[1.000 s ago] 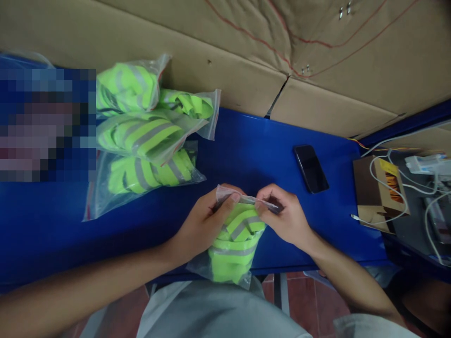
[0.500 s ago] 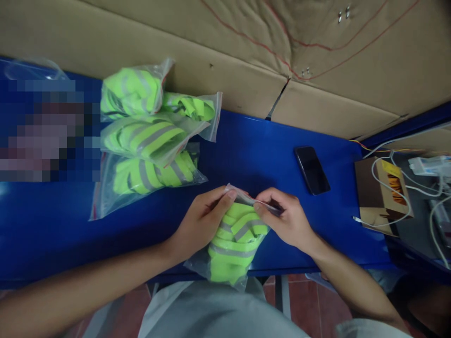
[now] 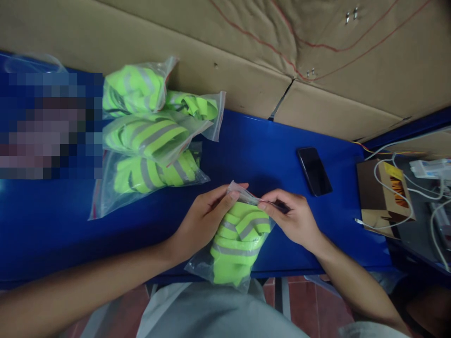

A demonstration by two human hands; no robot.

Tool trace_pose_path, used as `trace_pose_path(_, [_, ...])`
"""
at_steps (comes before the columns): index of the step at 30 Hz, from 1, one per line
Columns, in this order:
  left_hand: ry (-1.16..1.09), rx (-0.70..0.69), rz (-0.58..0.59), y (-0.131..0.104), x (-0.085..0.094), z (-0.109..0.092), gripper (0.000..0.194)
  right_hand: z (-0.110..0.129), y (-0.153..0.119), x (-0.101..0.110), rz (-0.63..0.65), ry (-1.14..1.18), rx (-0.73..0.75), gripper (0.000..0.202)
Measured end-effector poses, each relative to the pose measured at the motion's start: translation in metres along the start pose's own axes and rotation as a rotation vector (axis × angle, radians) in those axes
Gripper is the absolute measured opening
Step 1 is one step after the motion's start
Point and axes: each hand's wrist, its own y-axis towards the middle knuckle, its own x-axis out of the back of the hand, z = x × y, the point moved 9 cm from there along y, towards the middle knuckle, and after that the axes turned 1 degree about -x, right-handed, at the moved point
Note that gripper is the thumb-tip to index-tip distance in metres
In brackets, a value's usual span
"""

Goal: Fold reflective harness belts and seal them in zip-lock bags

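Note:
A clear zip bag [image 3: 199, 267] lies at the table's front edge, its lower end hanging over toward my lap. Folded inside is a neon-yellow reflective strap bundle [image 3: 236, 249] with grey stripes. My left hand [image 3: 207, 216] pinches the left end of the bag's red-lined mouth between thumb and fingers. At the right end of that mouth, my right hand [image 3: 294, 216] has thumb and fingertips closed on the zip strip. The mouth is stretched between both hands; whether the zip is sealed I cannot tell.
Several filled zip bags [image 3: 155, 134] of the same neon material are piled at the back left. A black phone [image 3: 314, 171] lies right of my hands. Farther right are an open cardboard box [image 3: 382, 197] and white cables [image 3: 377, 171]. A cardboard wall [image 3: 246, 96] borders the blue table [image 3: 243, 145].
Both hands keep hold of the bag's mouth. My right hand has slid slightly right along the zip strip, baring more of it between the hands. The view has shifted a little.

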Motion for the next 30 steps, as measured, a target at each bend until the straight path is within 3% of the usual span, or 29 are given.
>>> trace_pose_path(14, [0.102, -0.082, 0.044, 0.001, -0.006, -0.003, 0.038, 0.016, -0.002, -0.007, -0.011, -0.099, 0.121, 0.006])
trace_pose_path(21, [0.109, -0.093, 0.06, 0.001, -0.006, -0.003, 0.039, 0.009, -0.001, -0.011, 0.007, -0.047, 0.051, 0.012])
trace_pose_path(30, [0.129, -0.038, 0.156, 0.0, -0.015, -0.003, 0.039, 0.01, -0.002, -0.014, 0.023, -0.024, 0.08, 0.011])
